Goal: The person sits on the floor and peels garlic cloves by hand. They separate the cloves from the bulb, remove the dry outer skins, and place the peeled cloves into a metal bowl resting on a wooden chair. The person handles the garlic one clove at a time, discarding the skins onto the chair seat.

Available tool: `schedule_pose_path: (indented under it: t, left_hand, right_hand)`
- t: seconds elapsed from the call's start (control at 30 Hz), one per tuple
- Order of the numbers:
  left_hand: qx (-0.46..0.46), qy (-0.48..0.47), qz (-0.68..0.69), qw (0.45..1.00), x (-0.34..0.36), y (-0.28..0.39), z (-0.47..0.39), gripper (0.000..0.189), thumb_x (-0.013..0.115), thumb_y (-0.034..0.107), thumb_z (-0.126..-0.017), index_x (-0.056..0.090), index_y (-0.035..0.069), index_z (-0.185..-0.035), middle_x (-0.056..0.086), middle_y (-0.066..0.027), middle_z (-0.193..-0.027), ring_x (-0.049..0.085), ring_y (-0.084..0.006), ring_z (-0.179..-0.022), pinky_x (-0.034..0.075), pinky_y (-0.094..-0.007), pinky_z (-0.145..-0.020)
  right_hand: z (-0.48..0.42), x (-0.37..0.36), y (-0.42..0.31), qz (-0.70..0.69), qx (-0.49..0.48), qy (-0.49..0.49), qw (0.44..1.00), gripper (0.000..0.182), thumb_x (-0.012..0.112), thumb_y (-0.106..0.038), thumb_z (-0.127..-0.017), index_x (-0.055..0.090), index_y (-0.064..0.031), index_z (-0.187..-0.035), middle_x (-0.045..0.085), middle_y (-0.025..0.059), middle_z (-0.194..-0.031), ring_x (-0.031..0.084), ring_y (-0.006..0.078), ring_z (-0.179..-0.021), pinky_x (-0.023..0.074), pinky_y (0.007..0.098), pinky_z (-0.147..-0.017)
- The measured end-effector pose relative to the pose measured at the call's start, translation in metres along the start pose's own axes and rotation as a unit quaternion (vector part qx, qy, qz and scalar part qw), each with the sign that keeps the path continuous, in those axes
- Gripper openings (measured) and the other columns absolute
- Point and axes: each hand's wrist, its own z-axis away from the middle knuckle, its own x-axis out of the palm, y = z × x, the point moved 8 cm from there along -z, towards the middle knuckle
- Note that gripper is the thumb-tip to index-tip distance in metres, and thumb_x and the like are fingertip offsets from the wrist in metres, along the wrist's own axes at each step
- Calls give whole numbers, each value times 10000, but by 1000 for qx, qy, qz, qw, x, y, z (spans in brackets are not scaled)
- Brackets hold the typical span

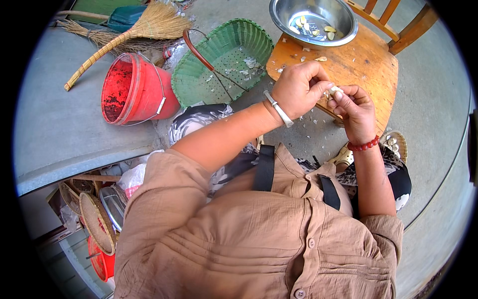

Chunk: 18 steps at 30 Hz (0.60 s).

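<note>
A pale garlic clove (335, 90) is pinched between the thumb and fingers of my right hand (356, 108), above the front edge of a wooden chair seat (368, 71). My left hand (298, 89) meets it from the other side, thumb and bent forefinger closed at the clove's upper end. Its other fingers are curled and partly hidden. Farther back on the seat stands a stainless steel bowl (349, 31), with several peeled garlic cloves (306, 27) inside. Bits of garlic skin and a loose piece (320, 59) lie on the wood between bowl and hands.
To the left stand a green woven basket (213, 88) with garlic skins inside and a tilted red bucket (145, 89). A straw broom (160, 22) lies beyond them. By my right knee, a wicker basket (403, 147) holds garlic. Skin flakes litter the concrete floor (313, 130).
</note>
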Motion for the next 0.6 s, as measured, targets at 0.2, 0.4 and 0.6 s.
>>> schedule_pose_path:
  t: [0.2,0.4,0.6]
  left_hand:
    - [80,31,-78,993,-2,12,2,89,566,51,-770,519,-5,-720,560,-41,-642,542,-73,-557,450,-199,-500]
    - [-170,-31,215,961,14,-28,3,119,533,131,-817,499,18,-803,535,-16,-660,529,-63,-584,452,-195,-514]
    - [-191,-71,237,950,17,-29,4,142,508,174,-837,495,32,-840,535,-17,-674,523,-66,-581,453,-190,-516]
  right_hand:
    - [4,-1,4,-31,11,26,999,108,597,-45,-757,541,-1,-838,602,86,-771,589,113,-633,450,167,-519]
    - [2,1,-1,-14,-18,1,1000,90,589,-35,-760,537,-5,-828,601,87,-770,591,117,-635,459,177,-534]
    - [-1,-1,-6,15,-32,-18,999,87,585,-30,-762,540,-2,-831,601,87,-771,593,118,-643,466,184,-540]
